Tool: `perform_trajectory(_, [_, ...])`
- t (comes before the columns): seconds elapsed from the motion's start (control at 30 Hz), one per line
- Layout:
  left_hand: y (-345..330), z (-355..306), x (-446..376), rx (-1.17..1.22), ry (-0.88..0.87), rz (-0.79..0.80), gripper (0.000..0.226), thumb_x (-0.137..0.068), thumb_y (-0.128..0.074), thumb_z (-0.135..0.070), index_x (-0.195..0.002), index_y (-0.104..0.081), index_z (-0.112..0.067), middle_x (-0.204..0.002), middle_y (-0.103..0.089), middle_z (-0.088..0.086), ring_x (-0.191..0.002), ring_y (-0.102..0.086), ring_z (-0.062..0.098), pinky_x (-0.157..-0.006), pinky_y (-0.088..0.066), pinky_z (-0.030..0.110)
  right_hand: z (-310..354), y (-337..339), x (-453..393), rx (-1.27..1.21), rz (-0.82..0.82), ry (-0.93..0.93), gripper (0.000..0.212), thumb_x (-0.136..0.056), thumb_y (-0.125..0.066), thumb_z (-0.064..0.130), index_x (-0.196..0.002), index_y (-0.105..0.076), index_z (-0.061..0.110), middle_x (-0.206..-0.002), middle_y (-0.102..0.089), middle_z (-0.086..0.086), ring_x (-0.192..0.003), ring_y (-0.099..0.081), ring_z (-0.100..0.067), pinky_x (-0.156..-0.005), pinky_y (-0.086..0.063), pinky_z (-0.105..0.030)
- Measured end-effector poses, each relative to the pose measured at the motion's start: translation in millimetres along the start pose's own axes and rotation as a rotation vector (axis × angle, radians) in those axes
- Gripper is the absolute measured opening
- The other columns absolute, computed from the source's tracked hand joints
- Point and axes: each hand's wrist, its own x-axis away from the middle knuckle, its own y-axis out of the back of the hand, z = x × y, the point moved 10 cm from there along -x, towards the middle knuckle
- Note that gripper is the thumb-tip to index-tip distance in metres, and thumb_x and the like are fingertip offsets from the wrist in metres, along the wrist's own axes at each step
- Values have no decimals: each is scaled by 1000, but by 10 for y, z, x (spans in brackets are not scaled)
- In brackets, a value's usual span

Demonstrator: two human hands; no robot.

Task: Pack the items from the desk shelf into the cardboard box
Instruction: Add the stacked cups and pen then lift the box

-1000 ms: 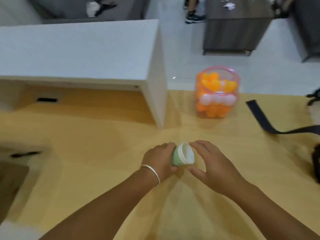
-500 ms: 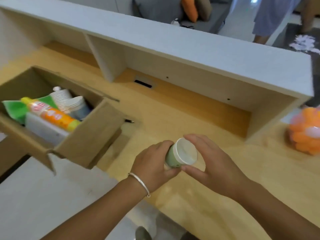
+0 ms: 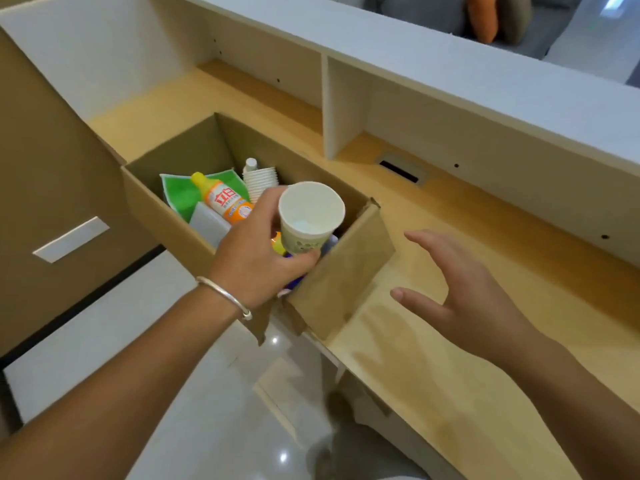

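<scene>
My left hand (image 3: pixel 258 252), with a silver bangle at the wrist, grips a white paper cup with a green pattern (image 3: pixel 308 220) and holds it upright over the near right corner of the open cardboard box (image 3: pixel 166 216). Inside the box lie a green cloth (image 3: pixel 180 195), an orange and yellow bottle (image 3: pixel 223 199), a stack of white paper cups (image 3: pixel 261 180) and a grey flat pack (image 3: pixel 207 220). My right hand (image 3: pixel 464 296) hovers over the wooden desk to the right of the box, fingers spread, holding nothing.
The box sits at the desk's left edge with its near flap (image 3: pixel 343 271) folded outward. The white desk shelf (image 3: pixel 450 74) runs along the back, with a divider (image 3: pixel 334 105) and a cable slot (image 3: pixel 400 171). Below is a glossy tiled floor (image 3: pixel 225 393).
My view has swung left from the desk to the box. The cup went from both hands to my left hand alone, now over the box; my right hand has let go and drawn away.
</scene>
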Motion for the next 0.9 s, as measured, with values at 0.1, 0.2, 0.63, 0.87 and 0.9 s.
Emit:
perform_trajectory(0.1, [167,302,-336,101,21,16,66,-61,-80,-23,-117,-48,-34,-111,-58,-19,-107,-57,2,-88,-49,26,-59,-104,-326,-29,-16,-8,68,-78,-56,60,-138,-26,47,-130,-31,30,-116,-25,17,-94,-22,-10])
perform_trajectory(0.2, [258,586,-717,105,75,-8,61,-55,-83,-24,-106,-51,-38,-104,-61,-17,-93,-58,-4,-79,-49,17,-306,-165,-655,-72,-59,-71,67,-80,-57,56,-141,-33,41,-130,-35,27,-117,-28,15,-96,-24,-15])
perform_trajectory(0.63, [-348,1287,-1579,47,205,178,78,-44,-85,-35,-115,-53,-22,-107,-64,-4,-94,-59,-6,-77,-42,6,-1581,-214,-1352,-55,-74,-385,49,-89,-58,43,-135,-47,31,-127,-42,22,-113,-36,7,-93,-30,-21])
perform_trajectory(0.87, [-345,1360,-1614,-32,178,262,83,-41,-86,-42,-115,-49,-31,-111,-60,-10,-101,-55,-6,-79,-42,4,-1838,-607,-1475,-25,17,-432,50,-89,-60,43,-136,-47,31,-135,-46,14,-127,-40,-6,-102,-31,-22])
perform_trajectory(0.9, [-325,1362,-1615,-52,171,267,85,-42,-87,-41,-117,-49,-29,-113,-59,-9,-103,-55,-5,-81,-42,5,-1847,-683,-1496,-6,29,-416,50,-88,-62,42,-135,-48,30,-135,-47,13,-127,-41,-7,-101,-31,-21])
